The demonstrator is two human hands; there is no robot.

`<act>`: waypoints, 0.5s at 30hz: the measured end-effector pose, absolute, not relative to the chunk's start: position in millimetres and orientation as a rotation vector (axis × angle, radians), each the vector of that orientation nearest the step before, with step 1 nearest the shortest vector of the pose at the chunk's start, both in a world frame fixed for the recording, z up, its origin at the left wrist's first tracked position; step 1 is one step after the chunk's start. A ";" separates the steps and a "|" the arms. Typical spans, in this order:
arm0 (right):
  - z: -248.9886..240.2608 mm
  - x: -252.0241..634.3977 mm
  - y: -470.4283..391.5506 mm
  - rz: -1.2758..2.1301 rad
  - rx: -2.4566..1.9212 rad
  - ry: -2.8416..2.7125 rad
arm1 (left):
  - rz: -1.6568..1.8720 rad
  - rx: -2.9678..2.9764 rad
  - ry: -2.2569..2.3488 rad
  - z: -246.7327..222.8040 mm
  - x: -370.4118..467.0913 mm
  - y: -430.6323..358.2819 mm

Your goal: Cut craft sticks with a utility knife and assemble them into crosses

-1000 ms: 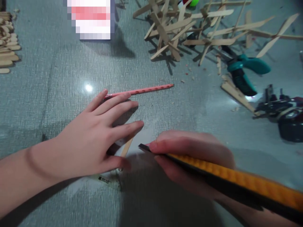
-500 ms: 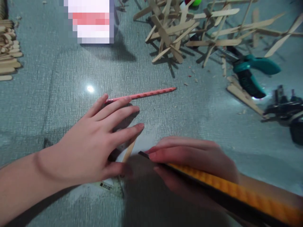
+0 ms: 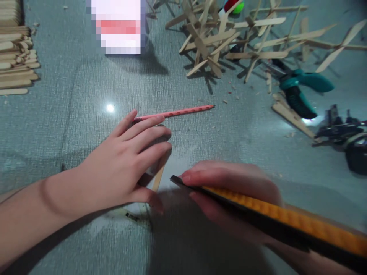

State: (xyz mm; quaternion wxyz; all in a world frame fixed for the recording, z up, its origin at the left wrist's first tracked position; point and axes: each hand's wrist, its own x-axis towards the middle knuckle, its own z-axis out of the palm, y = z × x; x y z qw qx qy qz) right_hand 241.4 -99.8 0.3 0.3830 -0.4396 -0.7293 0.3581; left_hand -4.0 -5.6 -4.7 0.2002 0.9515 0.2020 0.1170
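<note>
My right hand (image 3: 232, 187) is closed around an orange-and-black utility knife (image 3: 272, 214), its dark tip pointing left towards my left hand. Beneath my left hand (image 3: 123, 164), a wooden craft stick (image 3: 158, 178) lies slanted on the table. The index finger bends over the stick's upper end and the thumb rests at its lower end, steadying it. A clear plastic piece with a small dark label (image 3: 132, 217) shows partly below the left wrist; the hand hides the rest. Just beyond the left fingertips lies a pink pencil (image 3: 186, 111), its end next to the little finger.
Stacked craft sticks (image 3: 17, 61) are at the far left. At the back stands a blurred white-and-red item (image 3: 120, 38). Crossed-stick assemblies (image 3: 212, 42) fill the back right, near teal-handled pliers (image 3: 301, 88), loose sticks (image 3: 292, 118) and a dark tool (image 3: 341, 130).
My left index finger has bent down more over the stick, and the left thumb has curled. The knife tip has shifted slightly up and right. The view has moved a little.
</note>
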 end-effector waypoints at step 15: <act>-0.2 236.4 -90.9 1.042 -1.006 -1.928 | 0.332 2.622 0.584 -2.8 0.0 -5.4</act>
